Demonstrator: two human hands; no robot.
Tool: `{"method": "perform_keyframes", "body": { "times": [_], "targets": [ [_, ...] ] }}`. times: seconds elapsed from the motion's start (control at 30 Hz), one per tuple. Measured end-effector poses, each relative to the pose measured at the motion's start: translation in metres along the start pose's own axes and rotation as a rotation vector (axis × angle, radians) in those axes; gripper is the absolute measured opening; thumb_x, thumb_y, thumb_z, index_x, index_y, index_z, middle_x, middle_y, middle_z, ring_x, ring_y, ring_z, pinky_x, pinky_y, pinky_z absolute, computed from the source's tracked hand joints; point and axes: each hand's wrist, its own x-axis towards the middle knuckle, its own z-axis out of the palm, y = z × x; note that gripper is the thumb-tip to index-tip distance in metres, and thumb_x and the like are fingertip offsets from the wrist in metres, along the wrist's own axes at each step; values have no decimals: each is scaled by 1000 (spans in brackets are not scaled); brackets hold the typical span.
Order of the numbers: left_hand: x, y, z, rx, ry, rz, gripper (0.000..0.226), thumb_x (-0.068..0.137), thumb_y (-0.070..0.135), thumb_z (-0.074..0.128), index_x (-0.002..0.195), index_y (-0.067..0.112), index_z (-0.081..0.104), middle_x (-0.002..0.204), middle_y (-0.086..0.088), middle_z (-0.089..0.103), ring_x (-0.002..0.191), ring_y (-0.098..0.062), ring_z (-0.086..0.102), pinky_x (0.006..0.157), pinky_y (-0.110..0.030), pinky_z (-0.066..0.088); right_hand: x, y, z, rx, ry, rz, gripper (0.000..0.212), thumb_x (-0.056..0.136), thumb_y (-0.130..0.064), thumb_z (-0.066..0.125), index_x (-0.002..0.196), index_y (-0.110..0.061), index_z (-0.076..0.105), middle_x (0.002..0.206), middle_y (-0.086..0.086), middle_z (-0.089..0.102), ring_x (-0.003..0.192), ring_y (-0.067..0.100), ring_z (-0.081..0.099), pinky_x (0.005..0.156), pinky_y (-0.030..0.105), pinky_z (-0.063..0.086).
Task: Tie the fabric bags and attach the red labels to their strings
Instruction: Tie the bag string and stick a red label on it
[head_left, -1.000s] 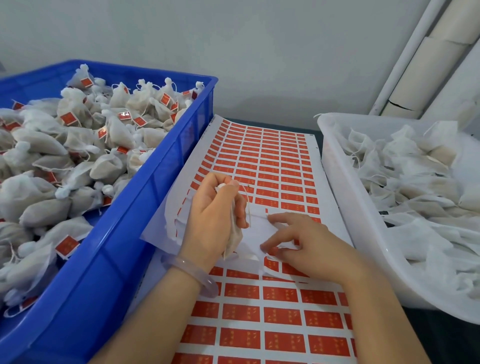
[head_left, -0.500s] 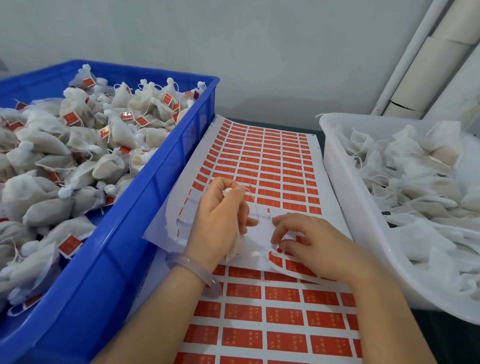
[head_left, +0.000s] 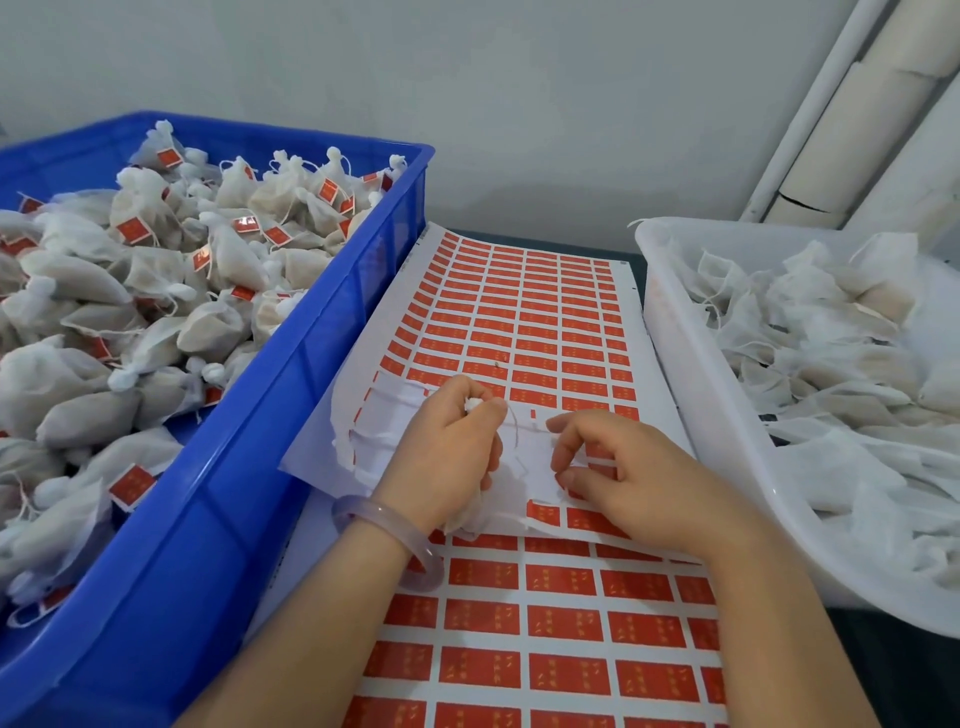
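My left hand (head_left: 447, 452) grips a small white fabric bag (head_left: 470, 517). The bag's tied top pokes out by my thumb and its bottom hangs below my palm. A thin string (head_left: 515, 431) arcs from the bag toward my right hand (head_left: 634, 478). That hand rests on the partly peeled sheet of red labels (head_left: 519, 322), with its thumb and curled fingers pinching at a red label (head_left: 597, 453) on the sheet's lower edge. A second label sheet (head_left: 545, 623) lies underneath, nearer to me.
A blue crate (head_left: 291, 395) on the left holds several tied bags with red labels. On the right stands a white tub (head_left: 691, 415) of untied fabric bags. A wall and pale pipes (head_left: 831, 130) stand behind.
My right hand has shifted slightly right along the sheet's edge and its fingers have curled in more. The left hand keeps gripping the bag and has barely moved.
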Motion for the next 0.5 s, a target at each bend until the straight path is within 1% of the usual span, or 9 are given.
{"method": "perform_keyframes", "body": {
  "times": [0.13, 0.23, 0.3, 0.4, 0.43, 0.47, 0.5],
  "targets": [
    [-1, 0, 0, 5, 3, -8, 16, 98, 29, 43, 85, 27, 52, 57, 6, 51, 51, -7, 50, 46, -12, 42, 1, 1, -1, 7, 27, 0, 15, 93, -25, 54, 86, -37, 53, 125, -23, 47, 113, 1, 43, 87, 14, 33],
    [-2, 2, 1, 19, 1, -12, 15, 98, 28, 42, 87, 26, 52, 60, 4, 51, 55, -9, 50, 49, -15, 43, 1, 3, -1, 45, 35, 1, 15, 93, -25, 55, 86, -37, 54, 104, -33, 45, 94, -8, 44, 72, 3, 30],
    [-2, 3, 0, 24, 2, -13, 14, 98, 28, 41, 91, 24, 53, 62, 3, 52, 57, -10, 51, 51, -17, 42, 2, 4, 0, 71, 42, -7, 16, 94, -24, 54, 84, -38, 55, 96, -37, 44, 86, -14, 43, 68, 2, 29],
    [-3, 3, 0, 46, -2, -8, 14, 98, 29, 40, 94, 23, 53, 63, 3, 52, 58, -9, 51, 48, -15, 41, 3, 5, -1, 124, 68, -25, 16, 94, -25, 54, 85, -38, 56, 96, -39, 46, 89, -18, 42, 71, 2, 30],
    [-3, 3, 0, 49, -5, -9, 15, 98, 29, 40, 94, 23, 53, 63, 3, 52, 57, -9, 51, 48, -15, 40, 4, 5, -2, 156, 82, -31, 15, 94, -25, 54, 86, -37, 56, 96, -39, 48, 92, -18, 43, 74, 4, 32],
    [-3, 4, 0, 49, -9, -14, 15, 98, 29, 41, 94, 22, 53, 63, 3, 52, 56, -9, 50, 47, -15, 40, 4, 6, -3, 194, 99, -37, 14, 94, -25, 54, 87, -36, 57, 98, -37, 51, 96, -15, 46, 79, 8, 36],
    [-3, 4, 0, 49, -12, -19, 15, 98, 29, 41, 95, 22, 53, 63, 3, 52, 56, -9, 50, 48, -16, 39, 4, 7, -3, 230, 113, -37, 13, 94, -25, 53, 88, -36, 57, 100, -33, 53, 102, -10, 49, 87, 15, 41]
  ]
}}
